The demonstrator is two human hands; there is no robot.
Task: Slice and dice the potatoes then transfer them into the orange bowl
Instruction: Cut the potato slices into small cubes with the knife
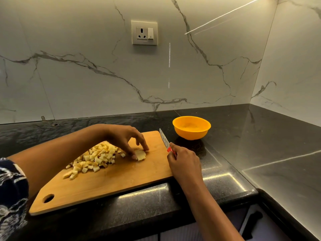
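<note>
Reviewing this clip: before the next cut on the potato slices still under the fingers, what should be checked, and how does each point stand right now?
1. Left hand steadies the potato slices with thumb and fingertips: ok.
2. Right hand holds the knife by its red handle: ok.
3. Blade away from the left fingers: ok, it is to the right of the slices, pointing away.
4. Diced pile out of the cutting spot: ok, it lies left of the slices.
5. Orange bowl ready: ok, it looks empty, beyond the cutting board.
6. Slices stacked evenly: cannot tell, the fingers cover part.
</note>
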